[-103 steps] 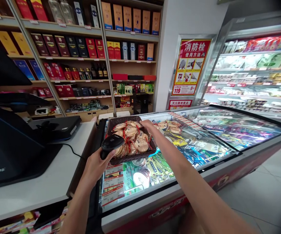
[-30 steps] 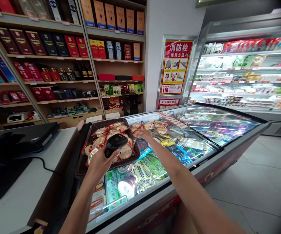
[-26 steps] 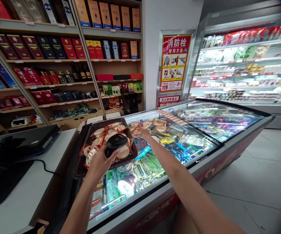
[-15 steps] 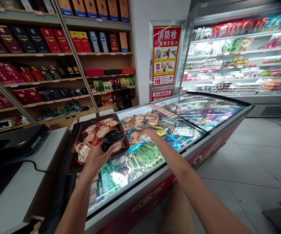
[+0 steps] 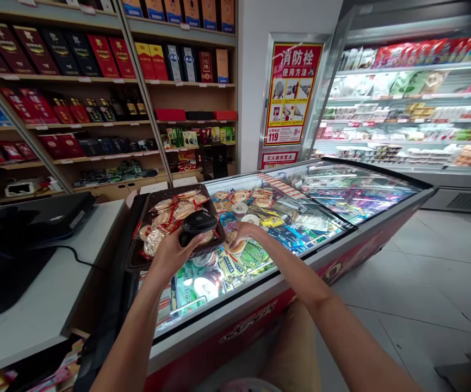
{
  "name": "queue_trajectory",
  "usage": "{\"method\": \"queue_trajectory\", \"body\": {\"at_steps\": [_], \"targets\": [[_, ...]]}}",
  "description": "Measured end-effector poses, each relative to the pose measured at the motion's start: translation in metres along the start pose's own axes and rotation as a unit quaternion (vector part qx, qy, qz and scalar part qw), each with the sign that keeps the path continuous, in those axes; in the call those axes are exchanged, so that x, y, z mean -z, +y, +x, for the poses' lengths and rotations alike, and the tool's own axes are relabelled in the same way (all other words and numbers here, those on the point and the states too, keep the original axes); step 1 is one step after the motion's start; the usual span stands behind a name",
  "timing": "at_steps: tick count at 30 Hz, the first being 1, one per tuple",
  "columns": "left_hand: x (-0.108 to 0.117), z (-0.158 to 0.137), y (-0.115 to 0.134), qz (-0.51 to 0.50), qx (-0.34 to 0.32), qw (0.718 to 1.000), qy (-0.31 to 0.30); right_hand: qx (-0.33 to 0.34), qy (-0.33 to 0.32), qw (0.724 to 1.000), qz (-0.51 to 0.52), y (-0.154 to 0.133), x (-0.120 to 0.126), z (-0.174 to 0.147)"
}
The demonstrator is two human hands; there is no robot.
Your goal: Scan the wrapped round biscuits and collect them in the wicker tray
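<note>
In my left hand (image 5: 171, 255) is a black handheld barcode scanner (image 5: 199, 220), its head over the right edge of a dark woven basket (image 5: 131, 256). Several clear packs of round, flat pastries (image 5: 184, 209) with red ribbon-like strips fill the basket. My right hand (image 5: 247, 233) is closed on a bagged round pastry (image 5: 234, 245), just right of the basket and above the freezer's glass top. More pastry packs (image 5: 262, 196) lie on the glass beyond my right hand. My right fingertips are partly hidden by the hand itself.
A long chest freezer (image 5: 292, 283) with packaged goods under glass runs away to the right. At left stands a white counter (image 5: 97, 239) with a black device (image 5: 35, 223) and cable. Boxed-goods shelves (image 5: 194, 84) and a refrigerated display (image 5: 407, 114) stand behind.
My right hand has drawn back towards me from among the pastry packs, now with a bagged pastry in it. My left hand still holds the scanner over the basket. The view has shifted slightly left.
</note>
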State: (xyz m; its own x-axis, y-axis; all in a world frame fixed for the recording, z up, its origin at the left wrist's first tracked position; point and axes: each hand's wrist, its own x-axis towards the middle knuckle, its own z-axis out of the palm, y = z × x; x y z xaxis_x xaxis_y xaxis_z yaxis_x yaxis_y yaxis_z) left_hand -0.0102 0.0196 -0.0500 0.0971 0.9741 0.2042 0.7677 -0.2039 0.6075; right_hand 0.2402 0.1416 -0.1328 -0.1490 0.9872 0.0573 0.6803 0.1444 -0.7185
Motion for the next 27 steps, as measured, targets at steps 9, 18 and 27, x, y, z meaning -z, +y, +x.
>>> {"method": "queue_trajectory", "body": {"at_steps": [9, 18, 27], "targets": [[0.007, -0.001, -0.006, -0.014, -0.001, 1.0, -0.011, 0.009, 0.121, 0.99, 0.074, -0.026, 0.062, -0.027], [0.027, -0.014, -0.022, -0.026, 0.02, 0.999, 0.02, 0.07, 0.075, 0.989, 0.105, -0.105, 0.029, -0.028], [0.067, -0.035, -0.069, -0.023, 0.092, 0.992, 0.087, -0.012, 0.068, 0.988, 0.14, -0.159, -0.041, 0.064]]}}
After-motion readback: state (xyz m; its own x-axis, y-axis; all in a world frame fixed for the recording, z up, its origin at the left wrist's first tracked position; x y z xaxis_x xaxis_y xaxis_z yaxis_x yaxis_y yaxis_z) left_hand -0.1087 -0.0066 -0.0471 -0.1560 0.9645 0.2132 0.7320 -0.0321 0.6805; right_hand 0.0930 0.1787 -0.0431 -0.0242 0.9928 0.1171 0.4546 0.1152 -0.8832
